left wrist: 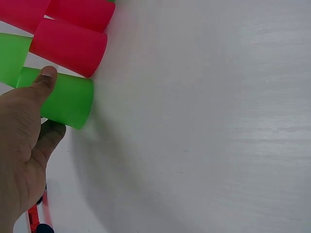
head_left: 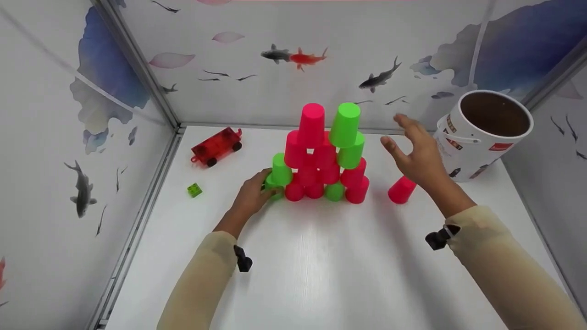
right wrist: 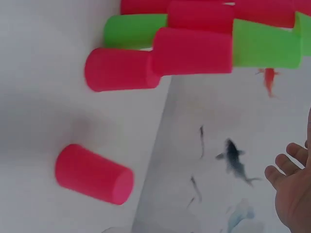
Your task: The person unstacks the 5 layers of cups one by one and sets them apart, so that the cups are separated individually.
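A stepped wall of upside-down red and green plastic cups (head_left: 312, 126) stands on the white table, two cups on its top row. My left hand (head_left: 250, 196) is at its lower left corner, thumb and fingers on either side of a bottom-row green cup (left wrist: 70, 102). Directly above that cup sits another green cup (head_left: 281, 169). My right hand (head_left: 419, 158) is raised to the right of the stack, fingers spread and holding nothing. Below it a lone red cup (right wrist: 92, 174) stands upside down, apart from the stack.
A large white bucket (head_left: 467, 158) with a handle stands at the back right, close to my right hand. On the left lie a red toy wagon (head_left: 216, 146) and a small green block (head_left: 194, 190). Printed panels (head_left: 339, 27) enclose the table (head_left: 293, 266).
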`<state>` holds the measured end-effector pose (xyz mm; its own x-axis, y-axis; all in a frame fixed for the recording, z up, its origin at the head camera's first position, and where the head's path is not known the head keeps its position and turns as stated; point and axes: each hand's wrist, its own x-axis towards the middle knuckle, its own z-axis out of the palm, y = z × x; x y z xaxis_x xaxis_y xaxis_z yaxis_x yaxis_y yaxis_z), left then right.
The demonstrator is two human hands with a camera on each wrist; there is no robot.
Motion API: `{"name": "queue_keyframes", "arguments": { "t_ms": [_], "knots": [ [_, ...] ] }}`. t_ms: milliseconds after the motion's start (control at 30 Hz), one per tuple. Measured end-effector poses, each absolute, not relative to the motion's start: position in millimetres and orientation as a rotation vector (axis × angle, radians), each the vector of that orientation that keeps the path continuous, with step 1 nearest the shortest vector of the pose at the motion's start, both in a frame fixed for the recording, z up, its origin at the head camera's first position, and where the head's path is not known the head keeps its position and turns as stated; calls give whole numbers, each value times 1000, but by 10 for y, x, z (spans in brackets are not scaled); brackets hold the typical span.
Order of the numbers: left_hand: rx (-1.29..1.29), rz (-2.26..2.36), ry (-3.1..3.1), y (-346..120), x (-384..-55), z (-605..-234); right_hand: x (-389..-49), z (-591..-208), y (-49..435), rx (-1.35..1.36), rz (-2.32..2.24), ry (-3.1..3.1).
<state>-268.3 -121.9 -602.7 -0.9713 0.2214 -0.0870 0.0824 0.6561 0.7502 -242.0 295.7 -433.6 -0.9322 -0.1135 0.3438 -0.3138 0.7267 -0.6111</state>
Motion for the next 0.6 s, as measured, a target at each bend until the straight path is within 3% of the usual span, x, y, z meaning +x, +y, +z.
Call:
{"name": "queue_keyframes", "arguments": {
  "t_ms": [267,600],
  "knots": [
    [240,1177,2728,-1222,-2703,-6039,-2534,-3974,2396,553,1079,-2577],
    [240,1183,2718,-1233,-2699,-6047,-2598,-4019,2141,560,1183,-2584]
  ]
}}
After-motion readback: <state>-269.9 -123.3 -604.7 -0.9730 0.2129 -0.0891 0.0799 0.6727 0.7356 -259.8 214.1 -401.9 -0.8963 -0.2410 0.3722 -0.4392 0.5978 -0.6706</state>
